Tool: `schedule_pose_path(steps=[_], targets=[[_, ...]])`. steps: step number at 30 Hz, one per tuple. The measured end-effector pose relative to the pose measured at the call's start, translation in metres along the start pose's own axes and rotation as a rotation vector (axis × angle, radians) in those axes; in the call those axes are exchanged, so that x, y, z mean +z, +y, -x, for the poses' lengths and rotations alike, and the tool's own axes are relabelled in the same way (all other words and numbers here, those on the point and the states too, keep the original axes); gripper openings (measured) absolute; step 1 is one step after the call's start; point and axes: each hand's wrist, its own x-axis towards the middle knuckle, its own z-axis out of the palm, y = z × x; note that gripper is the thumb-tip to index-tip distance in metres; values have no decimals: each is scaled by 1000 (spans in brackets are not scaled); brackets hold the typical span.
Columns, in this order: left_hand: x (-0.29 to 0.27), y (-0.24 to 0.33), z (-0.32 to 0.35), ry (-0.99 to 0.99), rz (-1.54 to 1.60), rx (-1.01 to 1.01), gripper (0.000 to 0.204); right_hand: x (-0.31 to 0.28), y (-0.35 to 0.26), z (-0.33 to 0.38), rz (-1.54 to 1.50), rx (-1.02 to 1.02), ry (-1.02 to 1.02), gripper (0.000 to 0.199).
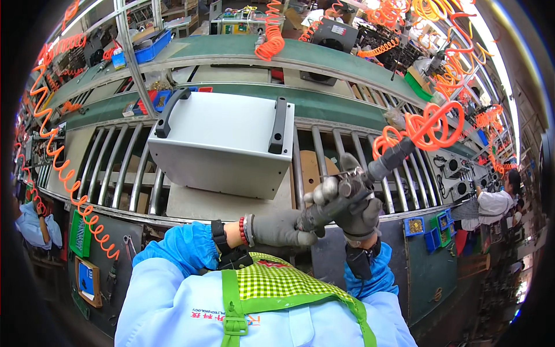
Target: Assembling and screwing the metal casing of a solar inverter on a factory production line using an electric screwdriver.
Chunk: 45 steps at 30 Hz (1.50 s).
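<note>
Both my hands wear grey gloves and hold a dark air-powered driver [324,215] in front of my chest, slightly right of centre. My right hand [359,218] wraps round its body, close to the hose end. At the lower left end of the tool, my left hand [282,229] closes on its nose; whether a bit sits there is hidden. An orange coiled air hose [430,128] joins the driver through a black coupling [388,162]. Left of the tool, a light grey metal case [222,141] with two black handles rests on a board; neither hand touches it.
The case stands over a roller conveyor [321,151]. Beyond run green shelves [214,55] with hanging orange hoses. Small parts bins [414,226] sit at right; a green tray [80,234] and a cardboard box [88,282] lie at left. Other people work on both sides.
</note>
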Motion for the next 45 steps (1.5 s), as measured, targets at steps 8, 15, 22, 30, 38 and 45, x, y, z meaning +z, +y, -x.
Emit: schedule_pose_path(steps=[8, 15, 22, 30, 38, 45], targets=[[1, -10, -11, -32, 202, -56, 35, -3, -11, 5, 142, -61, -20, 73], [-35, 22, -22, 80, -108, 2, 50, -9, -8, -18, 608, 11, 114, 85], [-128, 70, -11, 351, -990, 144, 84, -9, -12, -79, 798, -345, 224, 52], [-213, 50, -3, 423, -1502, 85, 86, -19, -15, -156, 889, -418, 233, 58], [-219, 29, -2, 445, -1264, -43, 90, -40, 6, -170, 980, -241, 284, 55], [-222, 32, -6, 404, -1250, -77, 85, -73, 25, -179, 824, -207, 295, 68]])
